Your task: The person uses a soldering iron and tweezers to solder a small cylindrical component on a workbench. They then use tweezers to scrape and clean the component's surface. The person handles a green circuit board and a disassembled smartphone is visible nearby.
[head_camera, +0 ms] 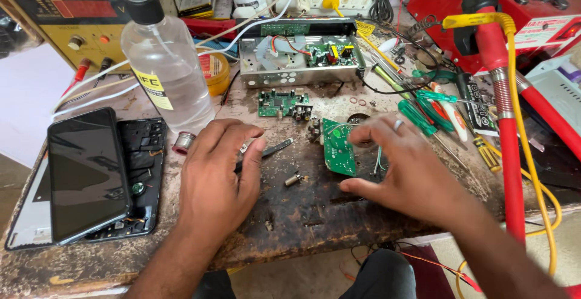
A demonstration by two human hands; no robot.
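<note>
Both hands down on scarred brown wooden workbench (315, 214).
Left hand (215, 178) loosely curled, pinching small metal part (244, 147); right hand (402, 169) spread, fingertips on green rectangular circuit board (338, 149) at 9 o'clock.

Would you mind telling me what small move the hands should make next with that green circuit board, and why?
Probably close the right hand on the green circuit board to steady it. Its fingers are spread over the board's edge, not gripping. The left hand already rests on the dark tweezers pointing at the board, so a held board would let that tool work.
</note>
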